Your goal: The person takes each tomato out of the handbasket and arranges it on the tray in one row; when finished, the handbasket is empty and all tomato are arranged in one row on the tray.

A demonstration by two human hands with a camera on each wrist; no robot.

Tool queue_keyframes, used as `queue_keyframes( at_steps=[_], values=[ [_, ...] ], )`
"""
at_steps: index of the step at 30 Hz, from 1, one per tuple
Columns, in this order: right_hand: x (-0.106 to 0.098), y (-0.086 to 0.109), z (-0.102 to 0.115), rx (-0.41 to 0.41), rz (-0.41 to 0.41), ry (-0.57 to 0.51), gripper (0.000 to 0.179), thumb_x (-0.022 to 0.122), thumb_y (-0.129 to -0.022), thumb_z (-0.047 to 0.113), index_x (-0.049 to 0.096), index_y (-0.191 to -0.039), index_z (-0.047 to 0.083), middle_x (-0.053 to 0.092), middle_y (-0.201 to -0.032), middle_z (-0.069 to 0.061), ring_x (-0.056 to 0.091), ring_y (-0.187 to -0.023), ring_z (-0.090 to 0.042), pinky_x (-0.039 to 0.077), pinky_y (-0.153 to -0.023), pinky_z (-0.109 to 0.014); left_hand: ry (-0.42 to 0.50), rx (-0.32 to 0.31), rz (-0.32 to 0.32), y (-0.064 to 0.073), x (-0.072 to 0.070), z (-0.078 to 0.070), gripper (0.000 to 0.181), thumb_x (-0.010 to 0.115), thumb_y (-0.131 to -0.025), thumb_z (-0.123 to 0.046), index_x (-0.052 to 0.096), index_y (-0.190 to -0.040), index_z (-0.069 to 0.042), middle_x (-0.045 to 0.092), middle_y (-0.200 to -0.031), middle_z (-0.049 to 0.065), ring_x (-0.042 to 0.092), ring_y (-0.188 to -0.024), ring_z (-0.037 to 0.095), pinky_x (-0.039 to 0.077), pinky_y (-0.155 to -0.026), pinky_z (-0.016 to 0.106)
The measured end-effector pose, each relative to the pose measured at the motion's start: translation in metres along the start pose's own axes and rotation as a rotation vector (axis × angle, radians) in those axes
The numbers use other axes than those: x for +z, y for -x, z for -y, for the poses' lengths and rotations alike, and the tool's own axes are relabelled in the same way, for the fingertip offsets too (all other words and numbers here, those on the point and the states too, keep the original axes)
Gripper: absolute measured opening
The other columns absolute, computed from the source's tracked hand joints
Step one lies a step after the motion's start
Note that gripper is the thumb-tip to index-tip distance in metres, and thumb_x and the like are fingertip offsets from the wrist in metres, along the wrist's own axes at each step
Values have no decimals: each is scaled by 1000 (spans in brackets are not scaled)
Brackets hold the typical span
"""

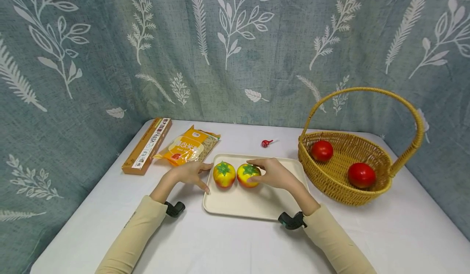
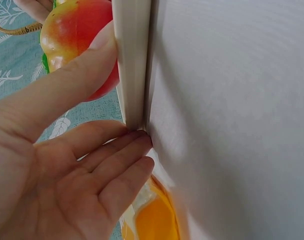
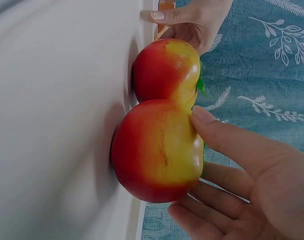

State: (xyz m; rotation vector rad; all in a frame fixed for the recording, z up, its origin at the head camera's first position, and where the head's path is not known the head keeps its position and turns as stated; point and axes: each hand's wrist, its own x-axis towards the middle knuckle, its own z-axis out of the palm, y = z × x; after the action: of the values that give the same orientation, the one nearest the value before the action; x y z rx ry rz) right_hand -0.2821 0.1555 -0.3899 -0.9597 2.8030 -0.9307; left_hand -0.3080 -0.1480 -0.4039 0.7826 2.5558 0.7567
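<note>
Two yellow-and-red artificial fruits with green leafy tops stand side by side on a cream tray [image 1: 235,206]. My right hand [image 1: 273,174] holds the right fruit [image 3: 157,155], its thumb on the near side and the fingers around the far side. The left fruit [image 1: 224,176] sits close beside it, and no hand grips it. At the tray's left edge, my left hand [image 1: 191,174] has its thumb and fingers spread apart. In the left wrist view its fingertips [image 2: 142,142] touch the tray's rim [image 2: 134,60], and the thumb lies near the left fruit.
A wicker basket [image 1: 345,192] with two red tomato-like fruits [image 1: 322,150] stands to the right. Behind the tray lies a red lollipop [image 1: 265,143]. An orange bag of pasta [image 1: 189,145] and a long pasta box [image 1: 147,147] lie at back left. A patterned curtain [image 1: 220,82] surrounds the table.
</note>
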Motion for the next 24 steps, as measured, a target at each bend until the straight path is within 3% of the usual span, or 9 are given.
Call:
queue_keyframes(
  at_steps=[16, 24],
  values=[
    [-8, 2, -1, -6, -2, -16, 60, 76, -84, 23, 55, -135, 0, 58, -130, -20, 55, -119, -36, 46, -99, -46, 5, 3, 7, -1, 0, -1, 94, 87, -70, -26, 38, -143, 7, 39, -148, 19, 41, -133, 34, 35, -109, 43],
    [-27, 8, 1, 14, -39, -33, 57, 76, -84, 22, 56, -134, 2, 58, -131, -19, 55, -118, -39, 45, -100, -47, 3, 3, 2, -1, 0, 0, 93, 87, -70, -26, 39, -143, 7, 39, -147, 19, 42, -132, 34, 36, -108, 43]
  ],
)
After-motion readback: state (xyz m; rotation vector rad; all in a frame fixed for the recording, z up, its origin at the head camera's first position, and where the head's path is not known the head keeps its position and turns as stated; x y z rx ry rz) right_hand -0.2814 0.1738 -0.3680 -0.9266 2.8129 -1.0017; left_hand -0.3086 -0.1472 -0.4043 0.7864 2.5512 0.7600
